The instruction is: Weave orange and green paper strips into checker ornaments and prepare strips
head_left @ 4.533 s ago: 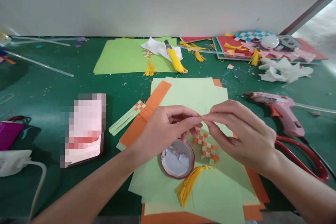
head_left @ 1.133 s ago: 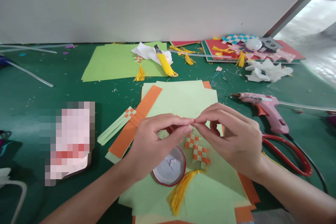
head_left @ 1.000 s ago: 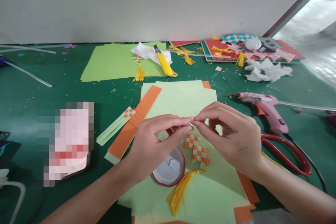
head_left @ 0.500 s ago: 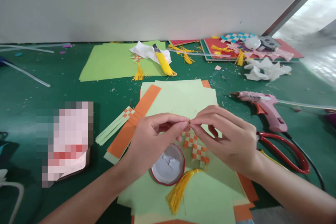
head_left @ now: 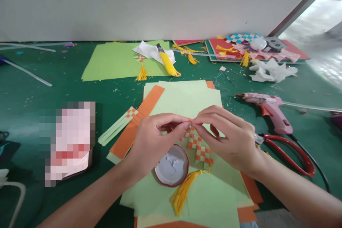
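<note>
My left hand (head_left: 162,139) and my right hand (head_left: 227,135) meet at their fingertips, thumb and forefinger of each pinched together. Whatever is between them is too small to make out. Just beneath lies a woven orange-and-green paper piece (head_left: 203,154), its upper end partly covered by my fingers. A yellow tassel (head_left: 184,190) hangs from its lower end. Below my left hand is a round red-rimmed lid (head_left: 171,184) with small white bits inside. All of these rest on stacked light green paper sheets (head_left: 213,199).
Orange strips (head_left: 123,137) and a partly woven green strip piece (head_left: 114,128) lie left of the stack, with a blurred phone (head_left: 74,131) beyond. To the right are a pink glue gun (head_left: 269,105) and red-handled pliers (head_left: 296,153). A yellow-handled knife (head_left: 169,62) lies at the back.
My right hand has shifted slightly left and up, and the two hands' fingertips are closer together. The view has moved a little; the table items stay in place.
</note>
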Available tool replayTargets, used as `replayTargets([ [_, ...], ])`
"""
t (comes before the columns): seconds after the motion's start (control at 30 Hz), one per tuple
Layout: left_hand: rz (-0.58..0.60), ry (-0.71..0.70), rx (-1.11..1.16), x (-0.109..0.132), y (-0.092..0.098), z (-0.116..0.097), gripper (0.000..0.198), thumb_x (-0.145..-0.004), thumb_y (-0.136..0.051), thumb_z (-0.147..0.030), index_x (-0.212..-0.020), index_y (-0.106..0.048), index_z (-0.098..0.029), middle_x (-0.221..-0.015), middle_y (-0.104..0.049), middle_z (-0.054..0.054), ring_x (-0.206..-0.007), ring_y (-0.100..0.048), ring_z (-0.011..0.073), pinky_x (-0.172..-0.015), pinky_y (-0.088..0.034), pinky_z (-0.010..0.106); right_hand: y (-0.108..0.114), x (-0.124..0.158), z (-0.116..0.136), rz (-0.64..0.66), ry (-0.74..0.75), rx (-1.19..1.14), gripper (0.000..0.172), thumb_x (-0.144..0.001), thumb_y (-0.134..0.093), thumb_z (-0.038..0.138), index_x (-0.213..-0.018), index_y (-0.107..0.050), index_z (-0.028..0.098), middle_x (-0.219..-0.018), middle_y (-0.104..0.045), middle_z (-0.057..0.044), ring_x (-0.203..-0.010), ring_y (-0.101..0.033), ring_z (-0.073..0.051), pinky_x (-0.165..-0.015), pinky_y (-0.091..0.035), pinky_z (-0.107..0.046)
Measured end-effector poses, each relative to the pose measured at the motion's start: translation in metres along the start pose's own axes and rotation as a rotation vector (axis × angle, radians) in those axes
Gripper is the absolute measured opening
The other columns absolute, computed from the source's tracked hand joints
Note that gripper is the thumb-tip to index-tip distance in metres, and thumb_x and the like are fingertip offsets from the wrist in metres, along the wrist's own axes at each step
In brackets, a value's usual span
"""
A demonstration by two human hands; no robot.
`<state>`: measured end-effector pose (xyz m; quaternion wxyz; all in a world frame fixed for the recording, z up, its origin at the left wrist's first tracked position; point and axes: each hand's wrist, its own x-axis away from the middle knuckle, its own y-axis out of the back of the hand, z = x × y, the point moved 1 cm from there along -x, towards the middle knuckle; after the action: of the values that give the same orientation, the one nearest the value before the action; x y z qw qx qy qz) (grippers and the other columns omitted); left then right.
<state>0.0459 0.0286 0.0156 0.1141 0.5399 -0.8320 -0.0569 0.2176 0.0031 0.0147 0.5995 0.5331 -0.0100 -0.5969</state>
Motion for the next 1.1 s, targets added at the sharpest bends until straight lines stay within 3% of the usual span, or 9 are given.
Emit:
replayTargets([
  [0.13,-0.013,-0.046,-0.060,-0.001,0.001,0.001,0.012,-0.083,-0.063,-0.028,-0.083,-0.073,-0.020,-0.071,-0.071,-0.001,-0.064,-0.063,0.0115,-0.058,-0.050,0.018,0.001,0.000,0.000,0.021,-0.081,-0.075,0.015,-0.082,-0.057,0.004,-0.084,-0.063,0.017,-0.077,-0.065,-0.003,-0.065,-0.058,-0.010,-0.051,-0.044,-0.021],
  [0.27,-0.118,-0.050,-0.083,-0.003,0.004,0.001,0.013,-0.083,-0.062,-0.029,-0.078,-0.070,-0.019,-0.061,-0.066,-0.002,-0.054,-0.058,0.0098,-0.052,-0.047,0.017,0.007,-0.003,-0.009,0.051,-0.261,-0.003,0.010,-0.081,-0.059,0.008,-0.081,-0.063,0.017,-0.077,-0.065,-0.001,-0.063,-0.055,-0.009,-0.053,-0.042,-0.021],
  [0.37,-0.142,-0.041,-0.087,-0.004,0.005,0.001,0.014,-0.084,-0.061,-0.029,-0.079,-0.068,-0.018,-0.061,-0.065,-0.002,-0.053,-0.058,0.0096,-0.050,-0.045,0.017,0.009,-0.004,-0.022,0.184,-0.340,0.117,0.011,-0.083,-0.058,0.011,-0.081,-0.066,0.018,-0.078,-0.065,-0.001,-0.067,-0.056,-0.011,-0.059,-0.043,-0.024],
  [0.5,-0.121,-0.051,-0.095,-0.004,0.006,0.002,0.013,-0.085,-0.060,-0.029,-0.082,-0.068,-0.019,-0.064,-0.066,-0.003,-0.056,-0.059,0.0089,-0.052,-0.045,0.016,0.002,0.000,-0.031,0.415,-0.288,0.134,0.011,-0.084,-0.058,0.013,-0.082,-0.068,0.017,-0.080,-0.065,-0.003,-0.076,-0.058,-0.016,-0.068,-0.044,-0.028],
  [0.6,-0.119,-0.067,-0.109,-0.005,0.006,0.003,0.013,-0.086,-0.060,-0.030,-0.082,-0.068,-0.020,-0.063,-0.065,-0.003,-0.056,-0.059,0.0083,-0.053,-0.045,0.016,-0.004,0.004,-0.029,0.496,-0.199,0.177,0.012,-0.086,-0.057,0.015,-0.078,-0.066,0.015,-0.077,-0.062,-0.004,-0.077,-0.057,-0.018,-0.067,-0.043,-0.030],
  [0.9,-0.104,-0.065,-0.117,-0.005,0.004,0.004,0.014,-0.086,-0.060,-0.031,-0.081,-0.068,-0.020,-0.065,-0.067,-0.004,-0.056,-0.060,0.0073,-0.052,-0.045,0.015,-0.014,0.009,-0.022,0.476,-0.069,0.313,0.017,-0.087,-0.048,0.013,-0.075,-0.060,0.013,-0.075,-0.055,-0.005,-0.068,-0.052,-0.017,-0.052,-0.036,-0.028],
  [1.1,-0.026,-0.073,-0.099,-0.004,0.002,0.003,0.014,-0.087,-0.061,-0.030,-0.089,-0.071,-0.021,-0.075,-0.071,-0.002,-0.061,-0.062,0.0077,-0.054,-0.046,0.014,-0.003,-0.003,-0.017,0.301,-0.429,-0.180,0.009,-0.087,-0.050,0.014,-0.082,-0.057,0.018,-0.079,-0.057,0.000,-0.063,-0.051,-0.009,-0.052,-0.040,-0.022],
])
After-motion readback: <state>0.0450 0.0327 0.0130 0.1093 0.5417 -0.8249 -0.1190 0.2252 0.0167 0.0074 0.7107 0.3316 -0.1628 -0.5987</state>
